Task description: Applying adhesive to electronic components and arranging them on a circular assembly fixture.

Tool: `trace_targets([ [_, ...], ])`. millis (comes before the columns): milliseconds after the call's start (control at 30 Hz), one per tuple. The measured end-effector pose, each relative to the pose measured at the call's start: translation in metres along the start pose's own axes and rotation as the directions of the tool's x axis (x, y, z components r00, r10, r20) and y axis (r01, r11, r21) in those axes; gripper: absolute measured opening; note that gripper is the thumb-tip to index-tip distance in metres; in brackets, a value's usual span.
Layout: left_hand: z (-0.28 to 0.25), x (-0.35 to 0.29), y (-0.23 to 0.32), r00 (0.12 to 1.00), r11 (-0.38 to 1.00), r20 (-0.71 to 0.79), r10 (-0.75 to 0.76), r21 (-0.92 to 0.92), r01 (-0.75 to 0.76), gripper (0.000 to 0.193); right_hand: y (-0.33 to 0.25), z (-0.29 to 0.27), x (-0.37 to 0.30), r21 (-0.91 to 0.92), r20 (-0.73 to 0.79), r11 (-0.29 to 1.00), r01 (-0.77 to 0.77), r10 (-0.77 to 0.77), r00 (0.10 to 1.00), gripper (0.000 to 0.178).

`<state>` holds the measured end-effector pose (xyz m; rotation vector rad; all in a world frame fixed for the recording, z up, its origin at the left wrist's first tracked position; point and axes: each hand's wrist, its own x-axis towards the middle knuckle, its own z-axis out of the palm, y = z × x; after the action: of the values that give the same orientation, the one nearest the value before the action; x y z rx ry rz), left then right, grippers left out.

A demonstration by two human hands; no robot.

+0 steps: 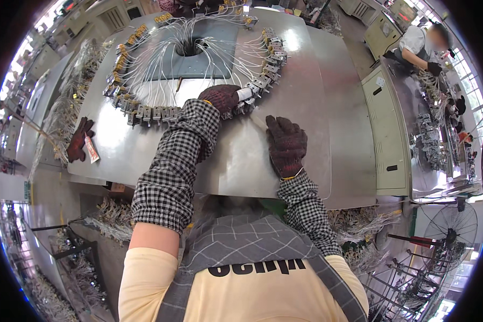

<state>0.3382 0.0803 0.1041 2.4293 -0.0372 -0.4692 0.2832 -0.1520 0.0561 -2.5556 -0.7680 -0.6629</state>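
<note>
Metal blocks (155, 114) are partly hidden by the left hand (221, 100), curled like the right hand (287, 145), both grips unclear.

A curved row of silver metal blocks (156, 113) and thin white cables (185, 41) are blocking passage toward the flat blue-grey plate (212, 68); the shiny steel tabletop (346, 129) is leaving a path right of the dark-red-gloved right hand (287, 145).

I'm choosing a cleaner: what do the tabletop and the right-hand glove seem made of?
Tabletop: likely stainless steel, smooth and satin; it gives bright, blurred reflections. Right-hand glove: probably knitted fabric, matte; its dark reddish surface looks coarse, but the fibre can't be told.
</note>
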Motion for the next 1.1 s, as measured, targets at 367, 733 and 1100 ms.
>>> trace_targets([
  [367,0.006,0.005,-0.008,0.998,1.0,-0.051,0.025,0.019,-0.024,0.061,-0.01,0.013,-0.011,0.0,-0.137,0.993,0.118,-0.117,0.984,0.022],
  [733,-0.014,-0.026,0.002,0.946,0.905,-0.324,0.01,0.406,0.129,0.048,0.001,0.032,-0.029,0.424,-0.044,0.89,-0.168,0.206,0.978,0.031],
  [1100,0.036,-0.027,-0.003,0.936,0.881,-0.351,-0.028,0.433,0.189,0.038,0.0,0.03,-0.032,0.531,0.038,0.781,-0.329,0.366,0.93,0.031],
])
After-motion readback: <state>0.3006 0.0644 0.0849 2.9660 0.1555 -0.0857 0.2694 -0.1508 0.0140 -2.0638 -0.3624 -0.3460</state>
